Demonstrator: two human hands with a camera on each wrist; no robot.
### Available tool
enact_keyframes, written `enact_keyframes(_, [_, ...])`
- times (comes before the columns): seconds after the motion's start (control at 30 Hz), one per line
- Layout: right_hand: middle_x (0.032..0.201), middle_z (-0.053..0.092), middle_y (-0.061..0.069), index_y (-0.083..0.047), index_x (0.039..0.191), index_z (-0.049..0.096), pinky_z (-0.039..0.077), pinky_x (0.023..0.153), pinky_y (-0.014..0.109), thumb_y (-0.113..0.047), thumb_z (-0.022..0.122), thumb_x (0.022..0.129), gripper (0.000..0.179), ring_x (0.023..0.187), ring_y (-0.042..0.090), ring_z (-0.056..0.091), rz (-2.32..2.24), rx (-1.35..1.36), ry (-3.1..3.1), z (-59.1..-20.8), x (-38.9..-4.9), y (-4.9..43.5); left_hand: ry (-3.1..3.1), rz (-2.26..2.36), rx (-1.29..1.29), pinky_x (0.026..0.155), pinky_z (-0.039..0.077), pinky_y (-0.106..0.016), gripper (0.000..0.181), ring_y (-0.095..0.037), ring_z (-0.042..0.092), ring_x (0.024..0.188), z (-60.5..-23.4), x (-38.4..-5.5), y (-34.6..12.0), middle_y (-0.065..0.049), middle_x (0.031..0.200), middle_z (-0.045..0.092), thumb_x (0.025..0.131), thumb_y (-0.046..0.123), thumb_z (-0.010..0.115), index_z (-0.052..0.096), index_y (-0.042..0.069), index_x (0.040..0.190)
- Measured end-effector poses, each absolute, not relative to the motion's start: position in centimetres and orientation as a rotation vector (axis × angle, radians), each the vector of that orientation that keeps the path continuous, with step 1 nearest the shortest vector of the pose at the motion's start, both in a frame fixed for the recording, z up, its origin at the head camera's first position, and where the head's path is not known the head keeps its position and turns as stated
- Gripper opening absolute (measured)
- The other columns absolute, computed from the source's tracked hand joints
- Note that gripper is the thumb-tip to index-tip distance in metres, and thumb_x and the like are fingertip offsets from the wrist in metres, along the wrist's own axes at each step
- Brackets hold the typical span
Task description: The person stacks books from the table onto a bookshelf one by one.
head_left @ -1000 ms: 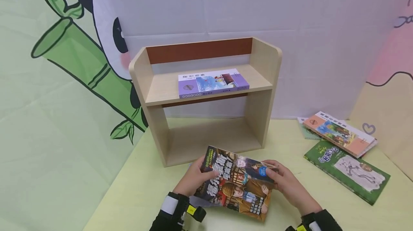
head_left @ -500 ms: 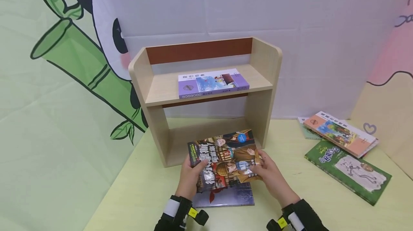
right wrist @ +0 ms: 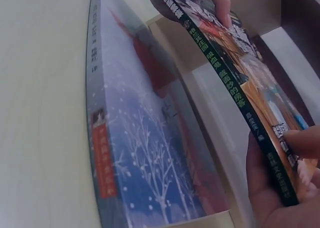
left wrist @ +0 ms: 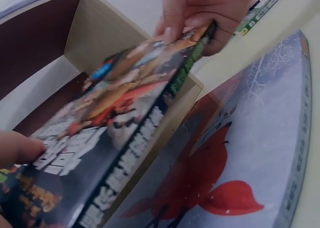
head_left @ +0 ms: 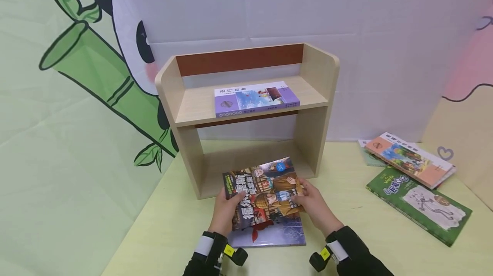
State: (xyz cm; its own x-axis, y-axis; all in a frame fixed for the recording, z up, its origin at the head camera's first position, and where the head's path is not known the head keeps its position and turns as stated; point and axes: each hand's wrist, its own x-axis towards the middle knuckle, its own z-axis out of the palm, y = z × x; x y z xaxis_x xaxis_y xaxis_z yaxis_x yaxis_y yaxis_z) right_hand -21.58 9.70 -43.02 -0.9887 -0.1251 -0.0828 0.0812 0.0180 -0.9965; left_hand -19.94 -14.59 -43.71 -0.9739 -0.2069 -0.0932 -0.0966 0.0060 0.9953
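Observation:
Both hands hold a dark comic-style book (head_left: 262, 194) with figures on its cover, tilted above the table in front of the shelf. My left hand (head_left: 225, 212) grips its left end, thumb on the cover. At the opposite end my right hand (head_left: 316, 207) pinches it, thumb on top and fingers beneath. Under it on the table lies a blue-lilac picture book (head_left: 277, 234) with a red shape and white trees; the right wrist view shows its snowy cover (right wrist: 145, 153). The held book partly covers it in the head view.
A two-tier wooden bookshelf (head_left: 188, 152) stands behind the hands, with a purple book (head_left: 257, 98) flat on its upper board. To the right lie a green book (head_left: 421, 207) and an orange-white book (head_left: 410, 158) overlapping it, with another pale book (head_left: 369, 156) beneath.
From one second ago, the comic book has been turned and raised toward the shelf, and both hands moved with it. More of the blue-lilac book below now shows. Over the last half second it shifted slightly left.

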Motion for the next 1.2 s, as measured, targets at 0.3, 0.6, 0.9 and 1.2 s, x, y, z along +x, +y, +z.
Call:
enact_keyframes(0.3, [0.118,0.059,0.027,0.010,0.141,0.038,0.055,0.074,0.039,0.001,0.055,0.088,0.056,0.088,0.026,0.064,-1.992,0.043,2.230,-43.9,-23.4,8.9,-2.253,-2.155,0.365,0.087,0.046,-0.042,0.058,-0.032,0.054,0.106,-44.1,-21.3,-15.2,-0.027,0.126,0.051,0.093,0.012,0.055,0.033,-0.011,0.141])
enact_keyframes(0.6, [0.126,0.048,0.033,0.009,0.140,0.034,0.053,0.087,0.046,0.000,0.059,0.088,0.058,0.102,0.038,0.061,-1.981,0.178,2.208,-44.3,-25.0,8.7,-2.269,-2.054,0.302,0.084,0.051,-0.044,0.059,-0.043,0.055,0.111,-44.8,-22.5,-15.5,-0.039,0.132,0.045,0.089,-0.002,0.053,0.028,-0.015,0.141])
enact_keyframes(0.9, [0.129,0.047,0.031,0.009,0.142,0.034,0.052,0.090,0.044,0.000,0.066,0.084,0.066,0.103,0.037,0.058,-1.886,0.105,2.202,-44.8,-25.5,8.9,-2.523,-1.652,0.267,0.080,0.053,-0.047,0.045,-0.038,0.063,0.099,-45.5,-23.6,-16.3,-0.033,0.116,0.060,0.088,0.003,0.061,0.048,-0.015,0.127])
enact_keyframes(1.2, [0.130,0.051,0.025,0.008,0.144,0.031,0.039,0.103,0.056,0.000,0.081,0.071,0.089,0.112,0.038,0.051,-1.548,-0.110,2.424,-44.6,-26.0,8.5,-2.649,-1.174,0.320,0.079,0.051,-0.050,0.040,-0.038,0.063,0.091,-44.9,-24.0,-16.6,-0.026,0.101,0.066,0.083,0.012,0.067,0.058,-0.013,0.112])
